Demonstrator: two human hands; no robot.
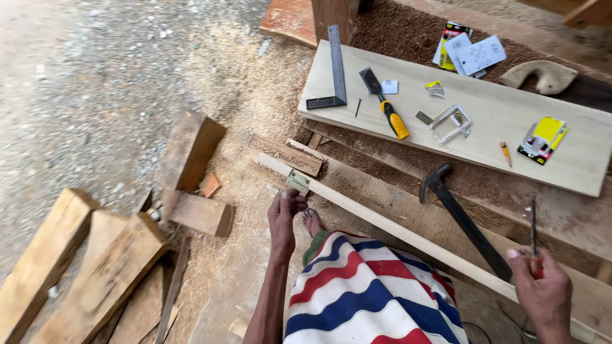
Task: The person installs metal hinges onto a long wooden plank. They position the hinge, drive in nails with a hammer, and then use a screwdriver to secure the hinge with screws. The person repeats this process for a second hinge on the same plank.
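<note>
My left hand rests with fingers curled just below a small metal hinge that sits on the near end of a long pale wooden strip. Whether the fingers pinch anything small I cannot tell. My right hand grips a thin dark metal tool, its shaft pointing up, over the strip's other end. A dark hammer lies across the strip between my hands. My striped red, white and blue cloth covers my lap, with a foot beside my left hand.
A pale board carries a try square, a yellow-handled chisel, a clear plastic box, a pencil and small packets. Wood offcuts and planks lie left on sawdust-covered ground.
</note>
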